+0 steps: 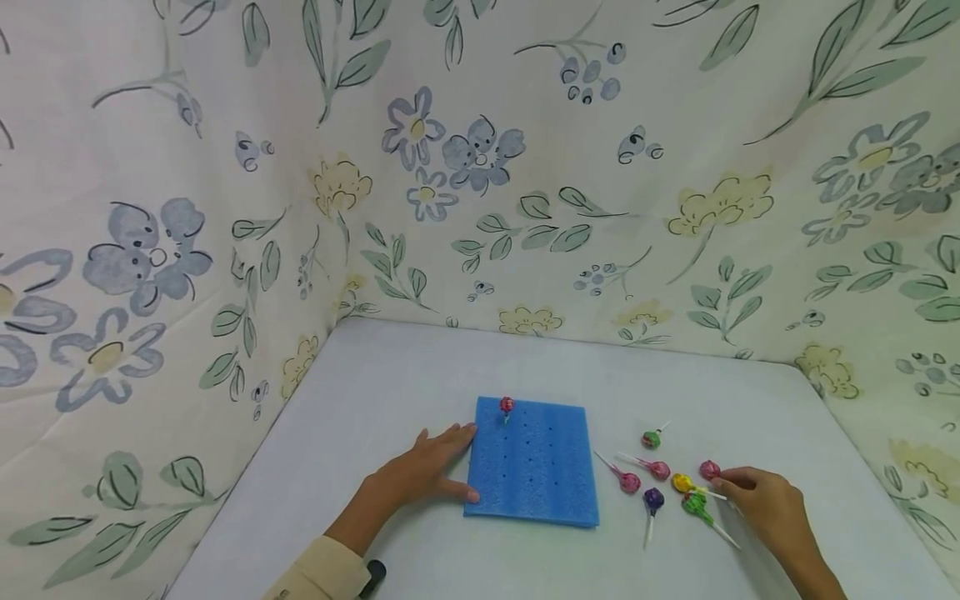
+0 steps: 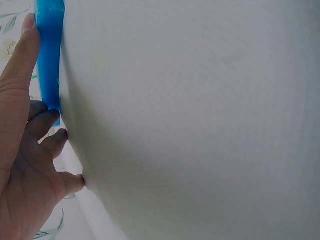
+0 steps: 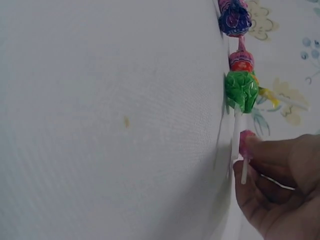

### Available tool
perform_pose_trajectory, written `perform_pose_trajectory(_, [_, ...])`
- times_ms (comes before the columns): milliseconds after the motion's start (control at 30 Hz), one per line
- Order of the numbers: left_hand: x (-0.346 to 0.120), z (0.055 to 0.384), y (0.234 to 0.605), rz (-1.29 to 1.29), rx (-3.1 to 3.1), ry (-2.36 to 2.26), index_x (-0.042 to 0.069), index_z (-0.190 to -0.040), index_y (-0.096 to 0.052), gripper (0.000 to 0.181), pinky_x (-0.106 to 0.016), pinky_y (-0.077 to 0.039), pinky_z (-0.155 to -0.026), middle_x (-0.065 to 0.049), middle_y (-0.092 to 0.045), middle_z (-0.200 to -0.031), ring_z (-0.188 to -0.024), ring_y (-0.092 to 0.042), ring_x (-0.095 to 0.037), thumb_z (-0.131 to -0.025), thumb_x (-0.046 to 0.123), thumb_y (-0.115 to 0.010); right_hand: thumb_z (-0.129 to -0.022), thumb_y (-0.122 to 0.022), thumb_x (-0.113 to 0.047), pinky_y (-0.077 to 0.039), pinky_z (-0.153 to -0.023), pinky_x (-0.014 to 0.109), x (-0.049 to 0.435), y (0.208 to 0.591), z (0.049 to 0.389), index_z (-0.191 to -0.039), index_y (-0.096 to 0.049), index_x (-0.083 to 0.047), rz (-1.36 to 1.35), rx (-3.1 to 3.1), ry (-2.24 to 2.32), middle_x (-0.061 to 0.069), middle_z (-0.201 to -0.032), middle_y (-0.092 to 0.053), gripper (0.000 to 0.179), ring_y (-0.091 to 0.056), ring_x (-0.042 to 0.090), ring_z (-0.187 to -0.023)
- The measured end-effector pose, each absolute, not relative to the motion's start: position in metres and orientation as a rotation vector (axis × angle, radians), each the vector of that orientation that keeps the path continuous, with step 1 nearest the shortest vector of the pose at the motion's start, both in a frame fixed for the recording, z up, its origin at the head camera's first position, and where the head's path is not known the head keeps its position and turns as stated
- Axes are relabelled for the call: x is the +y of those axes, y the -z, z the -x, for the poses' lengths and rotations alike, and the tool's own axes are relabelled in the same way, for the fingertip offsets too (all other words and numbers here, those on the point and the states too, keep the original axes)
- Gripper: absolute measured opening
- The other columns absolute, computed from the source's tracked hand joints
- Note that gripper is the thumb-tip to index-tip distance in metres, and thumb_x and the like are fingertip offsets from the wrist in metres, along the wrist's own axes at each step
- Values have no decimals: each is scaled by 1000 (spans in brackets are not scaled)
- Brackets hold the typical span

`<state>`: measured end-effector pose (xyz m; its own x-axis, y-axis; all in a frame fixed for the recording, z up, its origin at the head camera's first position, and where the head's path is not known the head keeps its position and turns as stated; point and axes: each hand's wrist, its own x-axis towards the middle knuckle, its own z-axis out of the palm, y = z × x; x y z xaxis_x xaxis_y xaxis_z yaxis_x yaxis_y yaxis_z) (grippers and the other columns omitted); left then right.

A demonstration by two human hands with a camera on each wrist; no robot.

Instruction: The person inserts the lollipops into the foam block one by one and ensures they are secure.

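Note:
A square blue foam block [image 1: 531, 493] with rows of small holes lies on the table. One red lollipop [image 1: 507, 404] stands upright in it near the far left corner. My left hand [image 1: 429, 468] rests at the block's left side with fingers spread, the thumb [image 2: 22, 55] on its near left part. To the right of the block, my right hand [image 1: 772, 507] pinches a pink lollipop [image 1: 709, 470] between thumb and fingers. In the right wrist view its white stick [image 3: 244, 172] passes between the fingertips.
Several loose lollipops lie left of my right hand: a yellow one [image 1: 682, 482], a green one [image 1: 693, 502], a purple one [image 1: 654, 498] and two pink ones. Farther back lies a red-and-green lollipop [image 1: 651, 439]. Floral cloth [image 1: 525, 242] surrounds the white table [image 1: 420, 375].

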<state>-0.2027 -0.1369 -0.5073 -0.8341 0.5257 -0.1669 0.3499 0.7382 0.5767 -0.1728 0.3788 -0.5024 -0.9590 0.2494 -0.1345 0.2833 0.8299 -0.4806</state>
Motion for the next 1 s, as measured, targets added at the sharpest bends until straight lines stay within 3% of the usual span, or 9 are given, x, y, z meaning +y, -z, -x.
perform_pose_trajectory(267, [-137,203,510,-684,2621,-769,12,-169,-27,110,-68,-9,-129,-6,-29,-175,-164,-21,-31,-87,66,-77,-95,-79,-17,-52,-88,64,380,503,172,-106,-77,9,-404,2960,744,30,-108,-75,28,-63,56,-110])
perform_pose_trajectory(533, [-136,204,511,-673,2615,-781,12,-169,-27,111,-69,-8,-129,-5,-29,-175,-164,-21,-31,-86,65,-79,-95,-76,-11,-54,-85,62,379,502,172,-103,-78,10,-398,2940,710,28,-104,-76,22,-67,49,-102])
perform_pose_trajectory(1000, [-137,203,510,-685,2628,-777,11,-169,-28,111,-68,-10,-129,-6,-29,-175,-164,-21,-31,-86,64,-79,-94,-75,-7,-55,-84,61,376,497,170,-109,-74,13,-386,3007,716,29,-104,-76,25,-68,43,-95])
